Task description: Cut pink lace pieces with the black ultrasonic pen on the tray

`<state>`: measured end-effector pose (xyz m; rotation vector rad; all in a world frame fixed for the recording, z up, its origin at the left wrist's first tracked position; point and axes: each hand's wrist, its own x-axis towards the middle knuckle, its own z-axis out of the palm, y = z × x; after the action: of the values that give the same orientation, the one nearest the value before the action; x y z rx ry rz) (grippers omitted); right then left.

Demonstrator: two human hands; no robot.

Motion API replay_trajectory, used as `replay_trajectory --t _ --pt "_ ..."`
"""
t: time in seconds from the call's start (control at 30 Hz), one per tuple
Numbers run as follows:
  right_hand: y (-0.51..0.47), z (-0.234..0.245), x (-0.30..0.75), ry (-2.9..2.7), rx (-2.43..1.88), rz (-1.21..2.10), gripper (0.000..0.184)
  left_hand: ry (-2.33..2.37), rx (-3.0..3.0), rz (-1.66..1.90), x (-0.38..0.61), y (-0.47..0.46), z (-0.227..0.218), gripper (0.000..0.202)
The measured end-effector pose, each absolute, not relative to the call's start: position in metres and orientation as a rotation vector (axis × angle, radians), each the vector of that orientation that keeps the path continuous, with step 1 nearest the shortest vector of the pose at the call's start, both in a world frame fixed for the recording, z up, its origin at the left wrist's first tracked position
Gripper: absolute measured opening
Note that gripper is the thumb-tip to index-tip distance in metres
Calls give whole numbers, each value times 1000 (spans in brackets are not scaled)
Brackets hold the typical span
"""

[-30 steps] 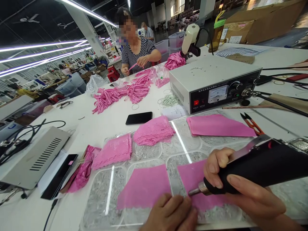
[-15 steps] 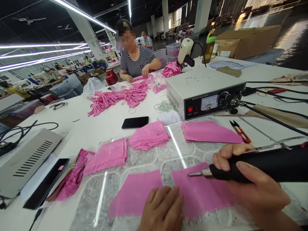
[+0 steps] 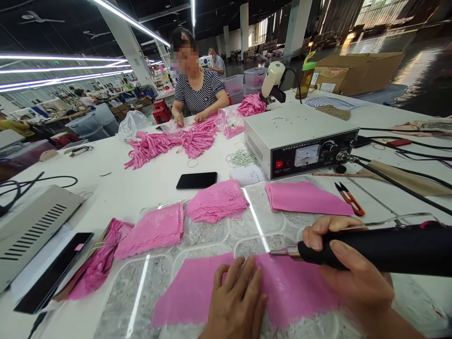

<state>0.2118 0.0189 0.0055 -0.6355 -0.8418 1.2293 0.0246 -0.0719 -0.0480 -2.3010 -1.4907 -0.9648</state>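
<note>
My right hand (image 3: pixel 356 268) is wrapped around a black hand-held ultrasonic welder (image 3: pixel 384 246) with a metal tip. The tip points left, at the upper edge of the right pink fabric piece (image 3: pixel 300 287); whether it touches the cloth I cannot tell. My left hand (image 3: pixel 238 296) lies palm down with fingers stretched, across the gap between that piece and the left pink fabric piece (image 3: pixel 190 292). Both pieces lie flat on a clear patterned mat (image 3: pixel 116 301). Behind them are two stacks of pink lace pieces (image 3: pixel 153 228) and a folded pink fabric stack (image 3: pixel 307 197).
A white control box (image 3: pixel 300 134) with a red switch stands behind the fabric, its cable running right. Orange thread snips (image 3: pixel 349 197) lie beside the folded stack, a phone (image 3: pixel 197 180) farther left. Across the table a co-worker (image 3: pixel 199 94) handles pink strips (image 3: pixel 151 148).
My left hand has slid forward and its fingers have straightened on the fabric. The welder tip has shifted slightly left toward the piece's upper corner. The view has tilted a little.
</note>
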Motion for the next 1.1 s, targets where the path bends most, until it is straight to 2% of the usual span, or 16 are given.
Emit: replay_trajectory --t 0.27,0.57,0.93,1.1 --pt "21 7 210 -901 -642 1214 13 -1476 -2295 -1013 26 -71 -48 26" --pt "29 9 240 -712 -729 1052 12 -1458 -2295 -1022 26 -68 -41 27" --pt "24 4 235 -809 -688 1105 10 -1457 -2253 -1047 26 -68 -42 30" --pt "27 9 235 -813 -701 1110 9 -1419 -2336 -893 21 -69 -43 26"
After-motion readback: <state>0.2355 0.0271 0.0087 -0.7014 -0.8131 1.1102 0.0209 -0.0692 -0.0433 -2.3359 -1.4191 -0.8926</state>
